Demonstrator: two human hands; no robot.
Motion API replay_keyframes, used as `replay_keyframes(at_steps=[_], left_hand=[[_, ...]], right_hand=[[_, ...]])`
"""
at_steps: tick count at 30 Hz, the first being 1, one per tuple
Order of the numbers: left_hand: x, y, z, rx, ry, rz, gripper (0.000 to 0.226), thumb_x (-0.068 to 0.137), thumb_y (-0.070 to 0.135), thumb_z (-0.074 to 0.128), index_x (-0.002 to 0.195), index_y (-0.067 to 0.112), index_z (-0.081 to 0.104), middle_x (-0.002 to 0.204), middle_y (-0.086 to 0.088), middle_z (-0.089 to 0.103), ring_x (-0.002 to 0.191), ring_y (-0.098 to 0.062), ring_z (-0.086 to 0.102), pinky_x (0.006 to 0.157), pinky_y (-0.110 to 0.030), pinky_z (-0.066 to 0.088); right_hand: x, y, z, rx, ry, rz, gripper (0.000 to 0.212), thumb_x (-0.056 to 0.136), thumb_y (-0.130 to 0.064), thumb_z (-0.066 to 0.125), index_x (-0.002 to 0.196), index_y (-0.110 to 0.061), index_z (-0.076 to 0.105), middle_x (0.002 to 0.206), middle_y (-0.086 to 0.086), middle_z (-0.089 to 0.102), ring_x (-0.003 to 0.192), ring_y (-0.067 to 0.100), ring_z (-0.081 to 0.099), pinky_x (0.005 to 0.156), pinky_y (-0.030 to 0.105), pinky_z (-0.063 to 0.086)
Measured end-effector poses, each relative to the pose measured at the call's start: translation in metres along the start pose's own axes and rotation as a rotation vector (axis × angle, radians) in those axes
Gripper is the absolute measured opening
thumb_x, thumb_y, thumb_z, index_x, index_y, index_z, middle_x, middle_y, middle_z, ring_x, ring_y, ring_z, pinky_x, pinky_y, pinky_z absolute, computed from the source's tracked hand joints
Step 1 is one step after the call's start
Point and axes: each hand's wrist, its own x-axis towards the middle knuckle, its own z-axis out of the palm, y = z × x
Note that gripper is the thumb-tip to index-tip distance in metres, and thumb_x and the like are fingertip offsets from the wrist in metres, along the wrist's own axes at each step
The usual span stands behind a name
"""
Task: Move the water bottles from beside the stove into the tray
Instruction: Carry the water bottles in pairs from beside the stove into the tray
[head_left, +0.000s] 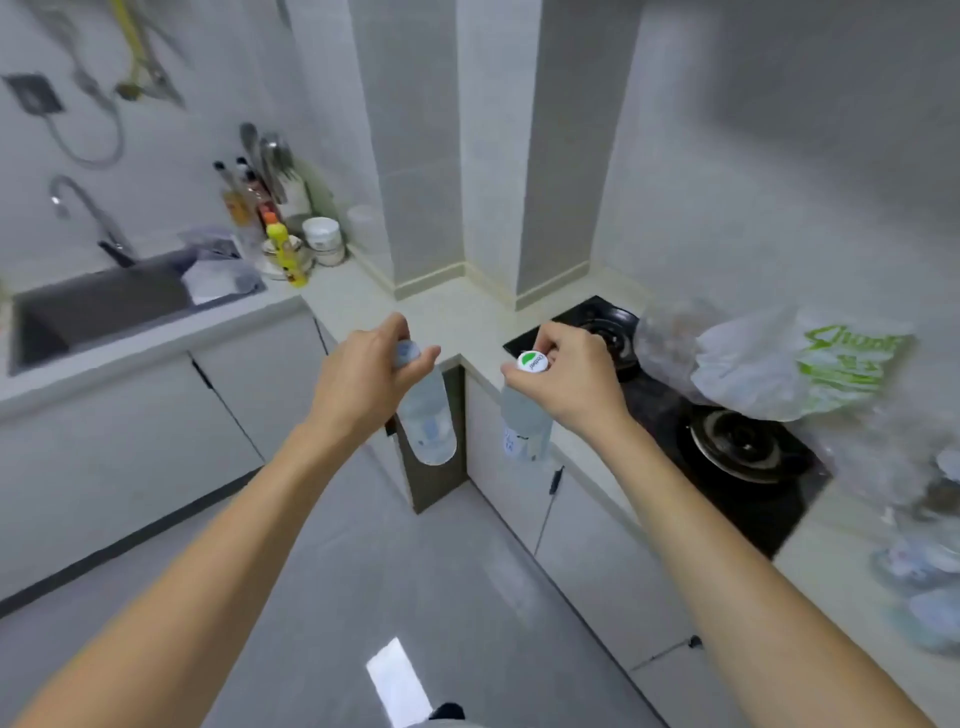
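My left hand (363, 374) grips the neck of a clear water bottle (428, 421) that hangs below it, in the air in front of the counter corner. My right hand (566, 374) pinches the white and green cap of a second clear water bottle (525, 423), which hangs over the counter's front edge just left of the black stove (727, 431). Blurred clear bottles (919, 566) stand on the counter at the far right, past the stove. No tray can be made out.
A white plastic bag with green print (789, 364) lies over the back of the stove. A dark sink (104, 306) with a faucet is at the left. Sauce bottles, bowls and utensils (291, 228) crowd the back corner. Grey floor lies below.
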Motion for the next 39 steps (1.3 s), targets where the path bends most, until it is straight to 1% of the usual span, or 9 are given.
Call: replay_keyframes(at_steps=[6,9,12,18,24,26,31,35,39], left_hand=[[-0.030,-0.161,-0.105,0.096,0.111,-0.206,0.043,0.096,0.052,0.064,0.082,0.014,0.048,0.066,-0.002,0.057,0.063,-0.030,0.054,0.054,-0.042,0.042],[-0.049,-0.233,-0.153,0.111,0.185,-0.342,0.043,0.095,0.050,0.066,0.080,0.015,0.047,0.065,-0.002,0.055,0.063,-0.030,0.053,0.052,-0.037,0.034],[-0.066,-0.298,-0.193,0.133,0.270,-0.480,0.043,0.094,0.050,0.066,0.079,0.015,0.047,0.065,-0.003,0.056,0.064,-0.031,0.053,0.051,-0.035,0.032],[-0.086,-0.413,-0.235,0.207,0.328,-0.726,0.043,0.093,0.049,0.065,0.079,0.013,0.048,0.063,-0.007,0.057,0.064,-0.032,0.056,0.051,-0.037,0.037],[-0.083,-0.536,-0.278,0.179,0.425,-0.962,0.044,0.091,0.051,0.066,0.074,0.016,0.046,0.062,-0.005,0.054,0.056,-0.023,0.047,0.050,-0.031,0.031],[-0.078,-0.573,-0.294,0.169,0.466,-1.036,0.044,0.091,0.051,0.067,0.074,0.016,0.045,0.061,-0.003,0.051,0.057,-0.021,0.044,0.051,-0.030,0.029],[-0.072,-0.652,-0.340,0.142,0.600,-1.148,0.042,0.090,0.047,0.071,0.075,0.016,0.047,0.059,0.000,0.047,0.057,-0.021,0.040,0.055,-0.032,0.031],[-0.074,-0.714,-0.376,0.184,0.708,-1.178,0.043,0.091,0.045,0.072,0.076,0.010,0.051,0.058,-0.003,0.049,0.056,-0.020,0.040,0.053,-0.034,0.035],[-0.079,-0.791,-0.410,0.252,0.759,-1.193,0.044,0.092,0.043,0.072,0.075,0.008,0.050,0.057,-0.004,0.052,0.055,-0.021,0.043,0.052,-0.042,0.041]], right_hand=[[0.035,-0.139,0.178,0.009,-0.157,-0.096,0.039,0.067,-0.044,0.077,0.067,-0.018,0.048,0.063,0.005,0.058,0.063,0.028,0.057,0.052,0.039,0.044],[0.050,-0.201,0.252,0.057,-0.241,-0.174,0.041,0.071,-0.046,0.078,0.068,-0.017,0.048,0.064,0.003,0.055,0.061,0.022,0.050,0.052,0.035,0.038],[0.063,-0.261,0.324,0.054,-0.310,-0.274,0.046,0.072,-0.051,0.076,0.069,-0.015,0.048,0.065,0.004,0.056,0.063,0.022,0.050,0.052,0.034,0.039],[0.081,-0.357,0.469,-0.006,-0.518,-0.441,0.040,0.075,-0.051,0.073,0.068,-0.017,0.053,0.065,0.000,0.058,0.066,0.023,0.059,0.052,0.031,0.040],[0.115,-0.438,0.612,0.023,-0.665,-0.575,0.040,0.070,-0.048,0.074,0.062,-0.018,0.048,0.063,-0.001,0.053,0.066,0.022,0.054,0.050,0.028,0.032],[0.130,-0.469,0.654,0.029,-0.710,-0.635,0.038,0.067,-0.046,0.074,0.063,-0.017,0.049,0.062,0.000,0.054,0.066,0.024,0.056,0.051,0.029,0.035],[0.159,-0.542,0.750,0.077,-0.796,-0.734,0.033,0.067,-0.044,0.072,0.068,-0.019,0.050,0.064,0.001,0.058,0.065,0.023,0.058,0.052,0.033,0.042],[0.168,-0.590,0.824,0.126,-0.825,-0.750,0.042,0.071,-0.045,0.075,0.062,-0.022,0.042,0.059,-0.002,0.051,0.059,0.021,0.051,0.049,0.028,0.032],[0.171,-0.630,0.902,0.157,-0.866,-0.701,0.043,0.072,-0.045,0.077,0.062,-0.018,0.045,0.057,-0.001,0.050,0.060,0.024,0.052,0.050,0.029,0.036]])
